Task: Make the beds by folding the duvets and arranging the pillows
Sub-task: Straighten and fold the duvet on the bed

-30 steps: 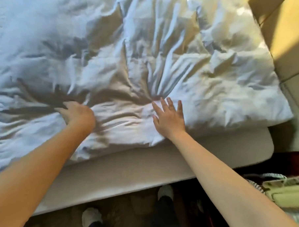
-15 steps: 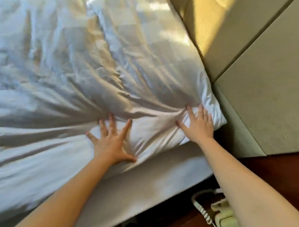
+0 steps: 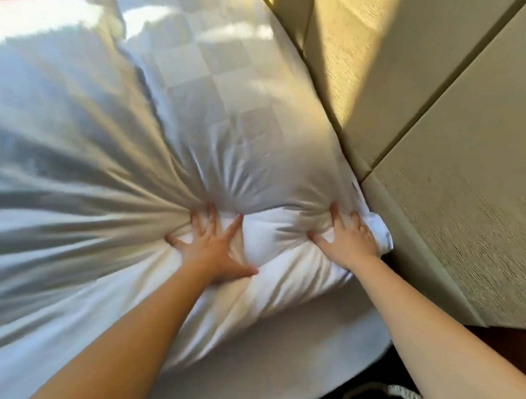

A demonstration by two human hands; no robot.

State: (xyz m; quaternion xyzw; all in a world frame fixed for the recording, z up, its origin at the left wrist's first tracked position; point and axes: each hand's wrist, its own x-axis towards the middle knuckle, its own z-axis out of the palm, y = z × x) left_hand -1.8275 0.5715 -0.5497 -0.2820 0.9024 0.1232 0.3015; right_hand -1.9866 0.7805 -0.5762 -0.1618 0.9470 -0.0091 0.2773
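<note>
1. Duvet (image 3: 85, 167), white and heavily creased, lies across the bed and fills most of our view. Its near edge bulges in a thick roll along the bed's side.
2. We see a checked cloth (image 3: 218, 85), also white, on the side nearest the headboard. We cannot tell whether it is part of the duvet or a pillow.
3. Our left hand (image 3: 214, 251) presses down on the duvet's near edge, with the fingers spread and straight and the thumb pointing right. Its grip is released and it clasps nothing. Creases fan out from under the palm.
4. Our right hand (image 3: 348, 242) presses on the duvet's corner, just beside the headboard. The fingers are spread and sunk a little into the fabric. Its grip is released too.
5. Between the two hands the duvet puffs up in a smooth white mound.
6. We see the mattress (image 3: 294, 360), pale, showing bare below the duvet's edge.
7. Beige padded panels with deep seams make up the headboard (image 3: 441, 101), which runs along the right side. Sunlight falls across its upper part and across the top of the duvet.
8. A pale coiled cord (image 3: 398, 392) shows at the bottom right against a dark ground. It is blurred, and we cannot tell what it joins.
</note>
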